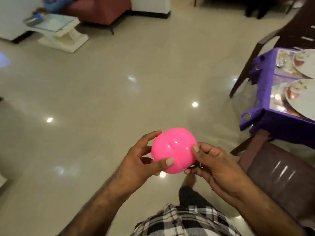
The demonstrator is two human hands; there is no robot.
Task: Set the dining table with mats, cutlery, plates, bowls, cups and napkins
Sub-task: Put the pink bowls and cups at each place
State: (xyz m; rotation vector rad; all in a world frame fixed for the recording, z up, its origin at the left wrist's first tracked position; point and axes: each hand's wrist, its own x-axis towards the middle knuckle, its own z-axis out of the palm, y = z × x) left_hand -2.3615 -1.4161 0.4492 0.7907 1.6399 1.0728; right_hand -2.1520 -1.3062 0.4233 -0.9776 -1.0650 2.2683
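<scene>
Bowls, pink, two, stacked rim-down as one rounded shape with a seam running across it; held in mid-air over the floor, in front of the person's body. Left hand: grip closed on the left part of the bowls, thumb flat on the near side, fingers curled round the far side. Right hand: grip closed on the right part, thumb pressed on the surface, fingers tucked beneath. Desk: at the right edge, well apart from the bowls, draped in purple cloth under a clear cover. Plates: two, white with a floral print, lying on mats on the desk, one beyond the other. Chairs: dark brown, one near the right hand beside the desk, another at the desk's far end. Small white stand: far left on the floor. Checked shirt: bottom centre.
</scene>
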